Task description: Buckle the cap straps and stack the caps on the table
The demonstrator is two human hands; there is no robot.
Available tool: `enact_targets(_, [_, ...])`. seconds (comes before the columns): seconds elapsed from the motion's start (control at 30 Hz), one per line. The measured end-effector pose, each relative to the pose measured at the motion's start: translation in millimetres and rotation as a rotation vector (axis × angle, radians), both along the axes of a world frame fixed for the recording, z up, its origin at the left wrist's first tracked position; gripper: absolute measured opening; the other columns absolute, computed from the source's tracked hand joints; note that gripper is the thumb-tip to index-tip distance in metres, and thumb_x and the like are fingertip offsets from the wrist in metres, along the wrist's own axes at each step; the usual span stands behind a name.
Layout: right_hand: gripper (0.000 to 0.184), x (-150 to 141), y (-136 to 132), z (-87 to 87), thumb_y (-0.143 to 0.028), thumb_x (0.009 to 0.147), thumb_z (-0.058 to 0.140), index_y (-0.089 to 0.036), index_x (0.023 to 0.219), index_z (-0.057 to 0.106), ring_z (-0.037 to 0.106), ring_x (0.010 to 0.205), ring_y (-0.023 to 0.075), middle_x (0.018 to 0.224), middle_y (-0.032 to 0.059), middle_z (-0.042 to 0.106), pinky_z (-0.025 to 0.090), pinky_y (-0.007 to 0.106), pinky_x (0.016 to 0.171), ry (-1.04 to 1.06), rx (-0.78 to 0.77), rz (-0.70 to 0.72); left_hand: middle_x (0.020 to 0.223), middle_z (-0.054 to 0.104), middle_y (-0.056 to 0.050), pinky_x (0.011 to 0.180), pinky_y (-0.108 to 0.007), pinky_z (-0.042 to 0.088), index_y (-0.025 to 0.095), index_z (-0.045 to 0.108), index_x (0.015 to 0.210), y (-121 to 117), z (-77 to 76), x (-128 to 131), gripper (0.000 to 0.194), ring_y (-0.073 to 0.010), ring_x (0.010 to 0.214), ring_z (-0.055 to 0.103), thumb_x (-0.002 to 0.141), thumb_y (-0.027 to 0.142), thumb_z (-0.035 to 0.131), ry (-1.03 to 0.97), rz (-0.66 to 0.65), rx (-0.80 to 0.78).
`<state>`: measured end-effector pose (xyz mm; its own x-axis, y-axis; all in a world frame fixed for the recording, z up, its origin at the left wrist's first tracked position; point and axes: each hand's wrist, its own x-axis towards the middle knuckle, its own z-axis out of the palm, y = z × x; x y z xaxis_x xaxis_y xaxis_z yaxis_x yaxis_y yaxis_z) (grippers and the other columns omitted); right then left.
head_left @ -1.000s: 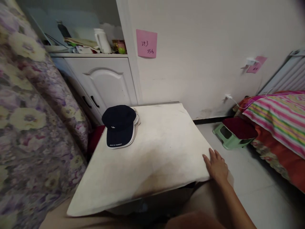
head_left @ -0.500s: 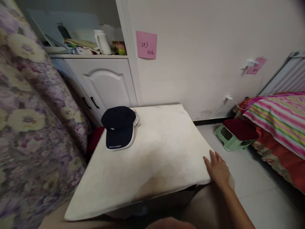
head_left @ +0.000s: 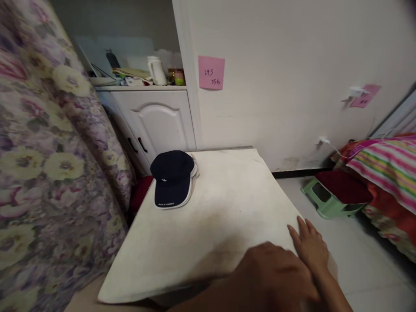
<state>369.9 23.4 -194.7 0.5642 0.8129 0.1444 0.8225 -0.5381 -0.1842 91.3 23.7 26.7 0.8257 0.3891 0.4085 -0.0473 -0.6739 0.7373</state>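
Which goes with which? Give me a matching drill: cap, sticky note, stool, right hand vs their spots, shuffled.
Things:
1. navy cap
2. pink sticky note
3. green stool
4. right hand

Places:
A. on the wall above the table
B. flat on the table's near right corner
C. on the floor beside the striped bedding
D. on the table's far left part, on top of a lighter cap

Pairs: 1-D, 2-A, 3-C, 4-B
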Motion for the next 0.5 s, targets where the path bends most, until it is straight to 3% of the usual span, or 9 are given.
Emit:
enact_targets(0.03, [0.068, 0, 0, 0.0, -0.060, 0.095, 0.027, -0.018, 0.146, 0.044, 0.053, 0.124, 0.0375, 0.148, 0.0174, 0.045, 0.042, 0.049, 0.101, -0.009, 0.001, 0.003, 0.101, 0.073, -0.009, 0.089, -0.038, 0.050, 0.020, 0.066, 0.095, 12, -10.8, -1, 0.019, -0.0231, 0.091, 0.067, 0.083, 0.015, 0.052, 0.001, 0.024, 0.032])
enact_targets(0.1, [0.067, 0, 0, -0.2, -0.059, 0.095, 0.027, -0.017, 0.145, 0.045, 0.053, 0.124, 0.0375, 0.148, 0.0181, 0.045, 0.042, 0.048, 0.100, -0.021, -0.005, 0.010, 0.103, 0.072, -0.010, 0.089, -0.040, 0.051, 0.017, 0.065, 0.100, 35, -39.5, -10, 0.028, -0.0245, 0.096, 0.065, 0.080, 0.007, 0.048, 0.097, 0.201, 0.186])
enact_targets(0.17, [0.066, 1, 1, -1.0, -0.057, 0.096, 0.029, -0.016, 0.145, 0.045, 0.052, 0.125, 0.0370, 0.148, 0.0186, 0.045, 0.042, 0.048, 0.101, -0.017, -0.014, 0.019, 0.110, 0.070, -0.012, 0.092, -0.041, 0.051, 0.016, 0.065, 0.103, 56, -74.4, -23, 0.031, -0.0249, 0.104, 0.064, 0.081, 0.005, 0.046, 0.196, 0.377, 0.240])
enact_targets(0.23, [0.065, 3, 1, -2.5, -0.056, 0.096, 0.031, -0.015, 0.145, 0.045, 0.049, 0.129, 0.0357, 0.147, 0.0191, 0.045, 0.040, 0.046, 0.104, -0.008, -0.017, 0.037, 0.119, 0.068, -0.013, 0.101, -0.043, 0.048, 0.016, 0.065, 0.108, 75, -109.0, -37, 0.030, -0.0252, 0.115, 0.061, 0.088, 0.008, 0.043, 0.309, 0.532, 0.287])
enact_targets(0.3, [0.064, 4, 1, -3.5, -0.054, 0.096, 0.034, -0.014, 0.144, 0.047, 0.045, 0.134, 0.0356, 0.148, 0.0195, 0.045, 0.036, 0.048, 0.108, -0.012, -0.019, 0.036, 0.132, 0.062, -0.019, 0.107, -0.052, 0.043, 0.013, 0.064, 0.117, 89, -137.6, -48, 0.030, -0.0324, 0.129, 0.053, 0.090, 0.016, 0.050, 0.370, 0.595, 0.289])
enact_targets(0.4, [0.062, 1, 6, -1.3, -0.053, 0.095, 0.037, -0.015, 0.143, 0.048, 0.033, 0.142, 0.0380, 0.151, 0.0194, 0.041, 0.027, 0.056, 0.112, -0.022, -0.010, 0.001, 0.151, 0.045, -0.021, 0.113, -0.058, 0.033, 0.013, 0.053, 0.138, 99, -165.1, -57, 0.052, -0.0384, 0.143, 0.035, 0.091, 0.036, 0.058, 0.579, 0.653, 0.321])
enact_targets(0.5, [0.063, -12, 19, 7.7, -0.052, 0.096, 0.037, -0.015, 0.146, 0.044, 0.023, 0.147, 0.0377, 0.157, 0.0184, 0.033, 0.022, 0.060, 0.114, -0.012, 0.019, 0.043, 0.159, 0.033, -0.017, 0.115, -0.059, 0.027, 0.021, 0.042, 0.149, 99, -176.0, -58, 0.064, -0.0374, 0.147, 0.026, 0.093, 0.051, 0.052, 0.683, 0.623, 0.357])
